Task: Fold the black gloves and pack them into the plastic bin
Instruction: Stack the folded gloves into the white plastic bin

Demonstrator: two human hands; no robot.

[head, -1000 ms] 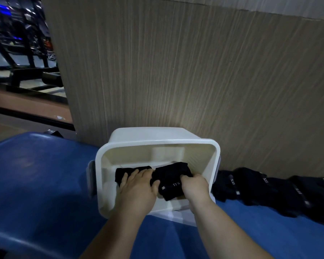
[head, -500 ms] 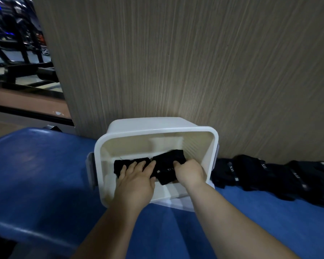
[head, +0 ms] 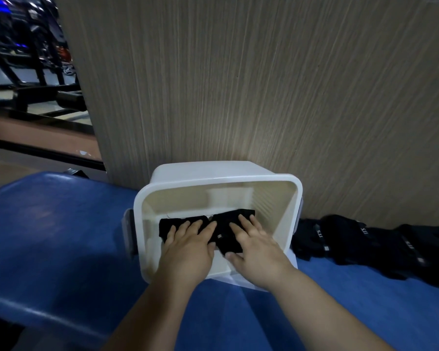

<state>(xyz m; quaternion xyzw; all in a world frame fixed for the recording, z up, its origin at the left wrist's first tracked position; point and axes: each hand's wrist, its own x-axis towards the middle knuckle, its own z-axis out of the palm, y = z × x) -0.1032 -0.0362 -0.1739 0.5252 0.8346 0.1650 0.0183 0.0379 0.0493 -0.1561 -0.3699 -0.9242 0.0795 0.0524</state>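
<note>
folded black gloves (head: 226, 234) in plastic bin (head: 218, 179), pressed flat under straight fingers of left hand (head: 188, 252) and right hand (head: 257, 249), nothing gripped

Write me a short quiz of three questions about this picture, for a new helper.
1. True or false: the left hand and the right hand both lie flat on folded gloves inside the white bin.
2. Where do the unpacked gloves lie? A) left of the bin B) right of the bin, along the wall C) on the floor
3. Fill in: the bin rests on a ____ padded surface.
Key: 1 true; 2 B; 3 blue.
</note>
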